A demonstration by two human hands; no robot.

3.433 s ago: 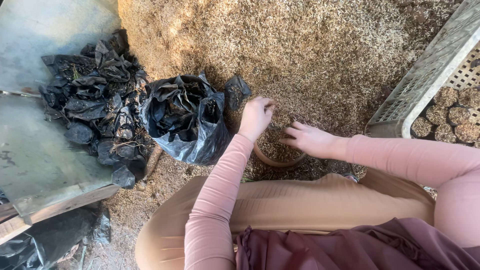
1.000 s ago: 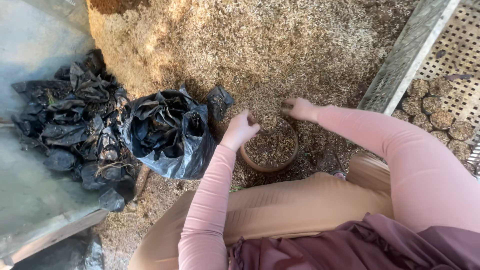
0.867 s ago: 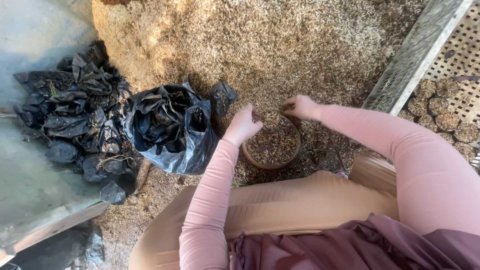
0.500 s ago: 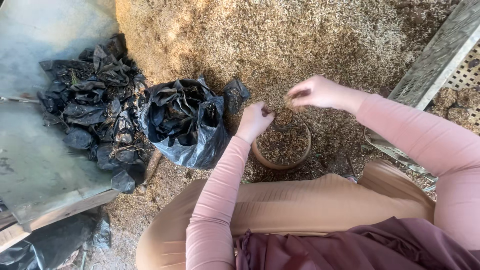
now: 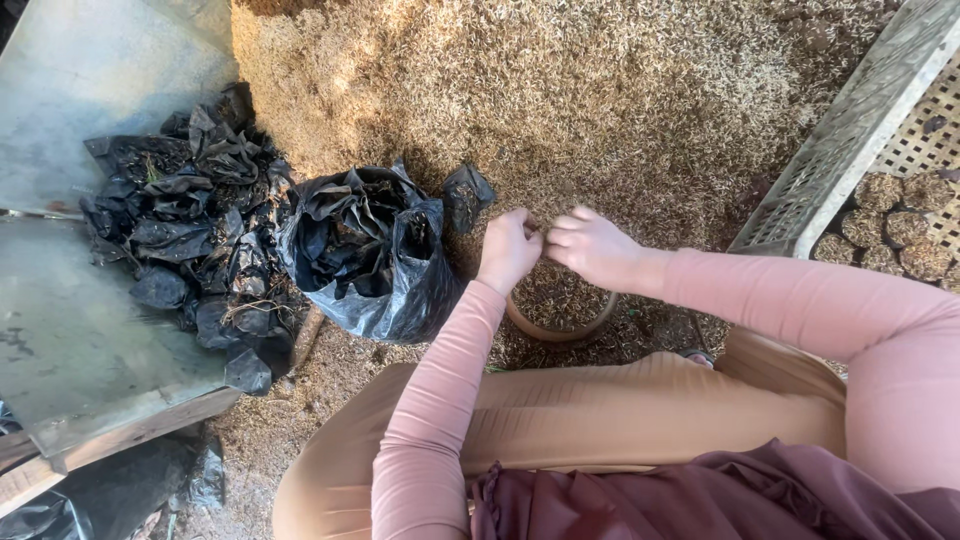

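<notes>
My left hand point(image 5: 508, 250) is curled into a fist over the far rim of a round brown pot point(image 5: 560, 318) filled with husk. My right hand point(image 5: 595, 245) hovers just beside it, with its bent fingertips meeting the left fist above the pot. Anything pinched between them is hidden. The pot stands on the husk-strewn ground in front of my knees. An open black plastic bag point(image 5: 370, 255) stuffed with crumpled black bags sits just left of my left hand.
A big heap of pale husk point(image 5: 600, 100) lies beyond the pot. A pile of small black bags point(image 5: 190, 230) rests on a grey metal sheet point(image 5: 90, 80) at left. A slatted plastic crate point(image 5: 850, 140) with several filled round pots point(image 5: 890, 215) stands at right.
My right hand has come down and left from above the heap to meet my left hand over the pot. The view has shifted slightly.
</notes>
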